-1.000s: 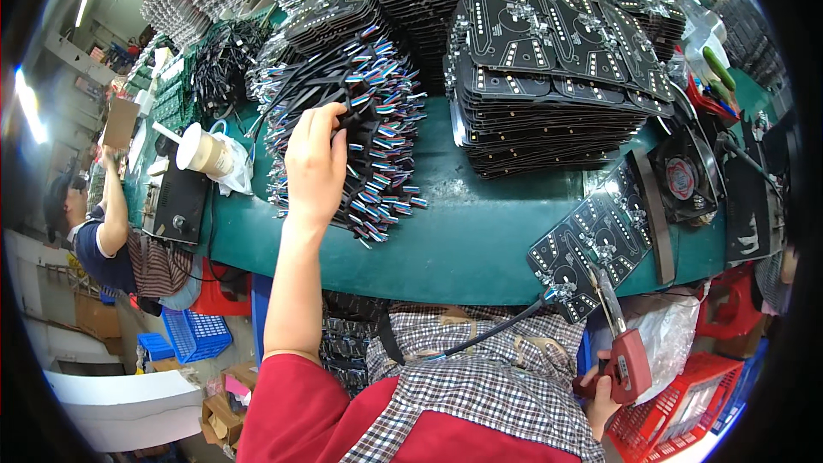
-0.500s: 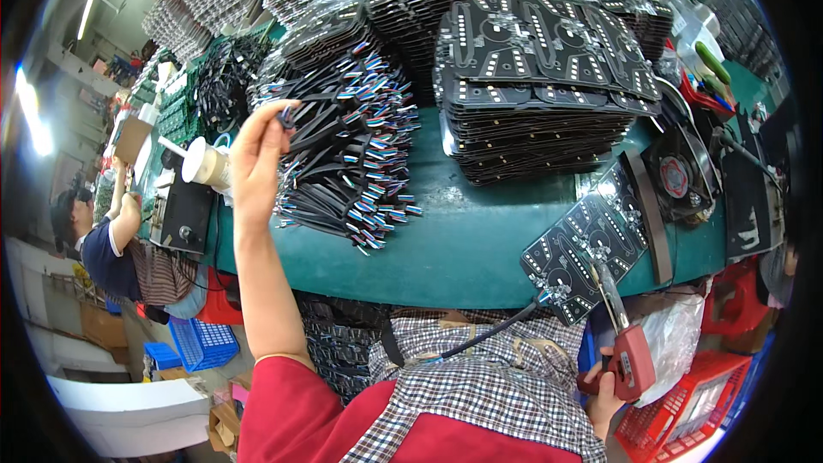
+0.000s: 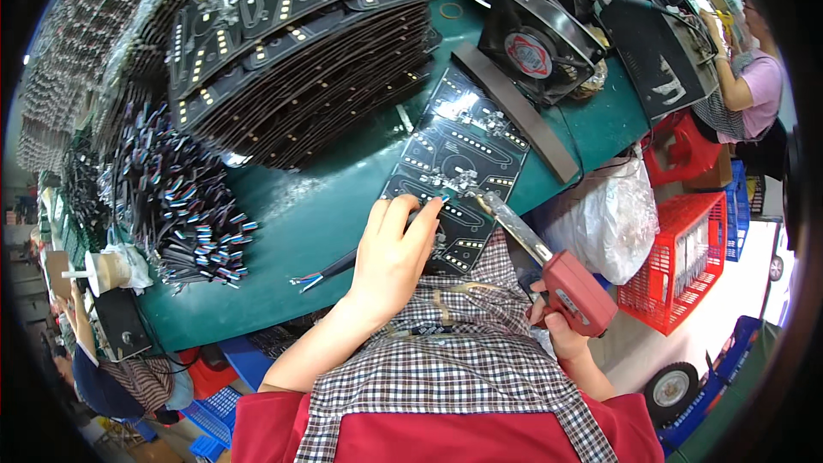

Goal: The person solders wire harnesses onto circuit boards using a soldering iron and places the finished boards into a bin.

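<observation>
A black panel of circuit boards (image 3: 480,154) with pale dots lies on the green table, its near end by my apron. My left hand (image 3: 387,257) is closed on a black cable (image 3: 330,271), pinching its coloured wire ends at the panel's left edge. The cable's other end, with bare coloured wires, points left over the table. In my right hand (image 3: 564,336) is a red soldering gun (image 3: 579,293), gripped by its handle. Its tip reaches the panel just right of my left fingertips. My left hand covers part of the panel.
A tall stack of black circuit boards (image 3: 300,86) stands at the back. Left of it lies a heap of black cables (image 3: 184,206). A dark bar (image 3: 516,111) and a fan (image 3: 536,47) sit beyond the panel. A red crate (image 3: 673,261) and co-workers are off the table.
My left hand has come from the cable heap to the panel with a cable. The soldering gun's tip stays at the panel. The view has turned to the right.
</observation>
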A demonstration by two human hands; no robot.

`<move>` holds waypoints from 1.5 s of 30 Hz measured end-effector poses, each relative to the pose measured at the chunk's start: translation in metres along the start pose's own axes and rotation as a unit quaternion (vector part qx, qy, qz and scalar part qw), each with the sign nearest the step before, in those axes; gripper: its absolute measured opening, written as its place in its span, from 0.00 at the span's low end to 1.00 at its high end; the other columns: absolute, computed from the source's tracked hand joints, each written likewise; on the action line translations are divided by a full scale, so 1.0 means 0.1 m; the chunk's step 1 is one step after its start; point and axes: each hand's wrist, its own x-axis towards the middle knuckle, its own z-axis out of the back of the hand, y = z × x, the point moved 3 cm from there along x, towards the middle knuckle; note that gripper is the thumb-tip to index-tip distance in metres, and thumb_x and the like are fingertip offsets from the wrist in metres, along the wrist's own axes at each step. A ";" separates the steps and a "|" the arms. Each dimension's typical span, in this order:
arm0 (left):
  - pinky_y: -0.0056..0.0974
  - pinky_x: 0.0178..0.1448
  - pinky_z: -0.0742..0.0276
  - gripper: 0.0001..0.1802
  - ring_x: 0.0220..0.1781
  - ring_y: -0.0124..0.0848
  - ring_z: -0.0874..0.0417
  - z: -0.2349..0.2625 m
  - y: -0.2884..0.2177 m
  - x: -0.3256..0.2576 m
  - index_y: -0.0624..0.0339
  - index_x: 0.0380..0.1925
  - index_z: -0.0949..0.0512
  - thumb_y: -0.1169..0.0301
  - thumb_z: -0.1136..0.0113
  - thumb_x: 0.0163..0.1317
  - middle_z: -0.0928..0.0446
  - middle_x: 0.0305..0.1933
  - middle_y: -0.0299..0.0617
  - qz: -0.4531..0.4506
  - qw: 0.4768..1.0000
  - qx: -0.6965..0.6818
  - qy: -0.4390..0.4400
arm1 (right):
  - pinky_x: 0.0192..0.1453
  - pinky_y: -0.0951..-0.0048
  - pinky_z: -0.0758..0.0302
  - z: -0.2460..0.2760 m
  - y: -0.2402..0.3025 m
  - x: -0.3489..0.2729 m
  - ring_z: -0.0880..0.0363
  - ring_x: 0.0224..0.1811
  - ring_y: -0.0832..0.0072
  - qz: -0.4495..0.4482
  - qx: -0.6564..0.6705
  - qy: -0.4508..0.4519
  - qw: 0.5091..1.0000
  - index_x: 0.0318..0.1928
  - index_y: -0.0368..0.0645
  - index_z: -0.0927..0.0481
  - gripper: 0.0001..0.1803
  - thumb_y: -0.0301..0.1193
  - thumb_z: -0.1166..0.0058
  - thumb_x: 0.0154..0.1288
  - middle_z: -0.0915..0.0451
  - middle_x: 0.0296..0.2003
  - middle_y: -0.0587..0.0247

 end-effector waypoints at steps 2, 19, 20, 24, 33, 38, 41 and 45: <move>0.39 0.37 0.31 0.18 0.33 0.39 0.30 -0.13 0.00 0.02 0.62 0.42 0.23 0.81 0.38 0.47 0.30 0.34 0.43 -0.011 1.000 0.020 0.007 | 0.30 0.72 0.27 0.04 0.01 0.01 0.26 0.27 0.72 -0.008 0.007 -0.008 1.000 0.59 0.36 0.37 0.34 0.39 0.39 0.58 0.27 0.49 0.48; 0.30 0.27 0.24 0.26 0.29 0.31 0.26 -0.31 0.06 0.00 0.67 0.48 0.27 0.80 0.45 0.44 0.37 0.31 0.40 0.000 0.995 0.075 0.065 | 0.34 0.80 0.27 0.10 0.06 0.34 0.24 0.33 0.79 -0.096 0.064 0.038 0.993 0.64 0.32 0.42 0.41 0.25 0.35 0.51 0.22 0.41 0.53; 0.30 0.27 0.24 0.26 0.29 0.31 0.25 -0.31 0.06 0.00 0.67 0.48 0.27 0.80 0.45 0.44 0.37 0.31 0.40 -0.001 0.996 0.071 0.060 | 0.34 0.80 0.27 0.07 0.08 0.37 0.24 0.33 0.79 -0.096 0.064 0.038 0.993 0.64 0.32 0.42 0.41 0.25 0.35 0.51 0.22 0.41 0.53; 0.30 0.27 0.24 0.25 0.29 0.31 0.25 -0.30 0.05 0.01 0.68 0.48 0.27 0.79 0.45 0.44 0.36 0.30 0.40 -0.007 0.996 0.073 0.060 | 0.24 0.77 0.33 -0.01 0.12 0.40 0.29 0.19 0.77 -0.054 -0.020 0.009 0.998 0.50 0.31 0.32 0.32 0.45 0.39 0.56 0.25 0.32 0.59; 0.29 0.27 0.24 0.26 0.31 0.30 0.25 -0.29 0.03 0.03 0.70 0.49 0.28 0.80 0.46 0.44 0.35 0.31 0.40 -0.012 0.995 0.073 0.069 | 0.23 0.78 0.36 0.02 0.14 0.41 0.32 0.19 0.79 -0.051 -0.048 0.015 0.997 0.51 0.32 0.33 0.34 0.46 0.37 0.54 0.27 0.25 0.61; 0.36 0.26 0.27 0.16 0.25 0.35 0.25 -0.28 0.02 0.05 0.66 0.43 0.24 0.79 0.39 0.52 0.31 0.30 0.41 0.021 0.997 0.043 0.057 | 0.23 0.78 0.36 0.04 0.12 0.39 0.32 0.19 0.79 -0.046 -0.039 0.004 0.998 0.50 0.32 0.32 0.33 0.46 0.37 0.55 0.28 0.23 0.63; 0.37 0.26 0.27 0.15 0.25 0.36 0.25 -0.28 0.03 0.05 0.66 0.43 0.24 0.78 0.40 0.53 0.31 0.30 0.41 0.019 0.998 0.035 0.046 | 0.37 0.78 0.25 0.15 0.08 0.35 0.24 0.30 0.81 -0.091 -0.101 0.031 0.990 0.60 0.29 0.35 0.39 0.31 0.33 0.48 0.21 0.36 0.63; 0.36 0.27 0.27 0.15 0.26 0.36 0.24 -0.29 0.02 0.05 0.66 0.43 0.24 0.78 0.40 0.53 0.31 0.30 0.41 0.026 0.998 0.034 0.049 | 0.36 0.78 0.26 0.09 0.24 0.46 0.25 0.29 0.82 0.049 -0.272 0.066 0.959 0.57 0.28 0.32 0.38 0.30 0.32 0.45 0.20 0.39 0.60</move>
